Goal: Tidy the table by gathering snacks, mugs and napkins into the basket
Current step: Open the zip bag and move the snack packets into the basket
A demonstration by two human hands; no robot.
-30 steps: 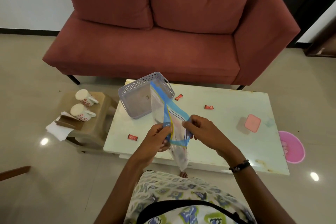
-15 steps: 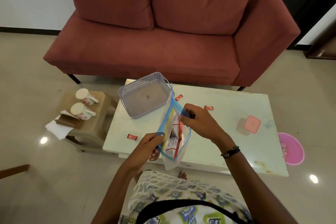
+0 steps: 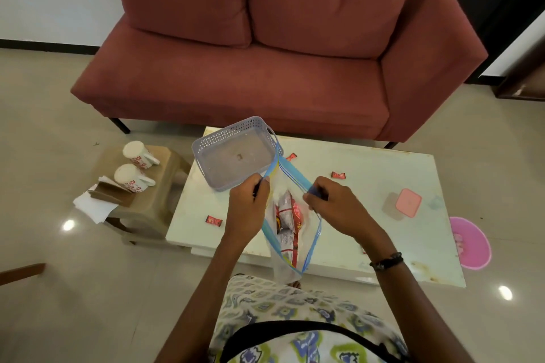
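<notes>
A clear zip bag [image 3: 290,224] with a blue rim hangs over the white table [image 3: 368,186], its mouth pulled wide. Red and white snack packets show inside it. My left hand [image 3: 249,205] pinches the bag's left rim and my right hand [image 3: 330,203] pinches the right rim. A grey perforated basket [image 3: 206,146] stands just beyond, at the table's far left corner. Three small red candies lie loose on the table: one [image 3: 213,219] left of my left hand, one [image 3: 291,157] by the basket, one [image 3: 338,175] further right. Two white mugs [image 3: 137,153] [image 3: 131,178] and white napkins [image 3: 94,205] sit on a low stool.
A pink-lidded box [image 3: 408,203] rests on the table's right side. A pink plastic bowl [image 3: 472,243] lies on the floor to the right. The brown stool [image 3: 153,200] stands against the table's left edge. A red sofa [image 3: 265,68] runs behind the table.
The bag was held closed and folded; both hands have pulled its rim apart, so the mouth now gapes wide and the packets inside show. The hands have spread further apart.
</notes>
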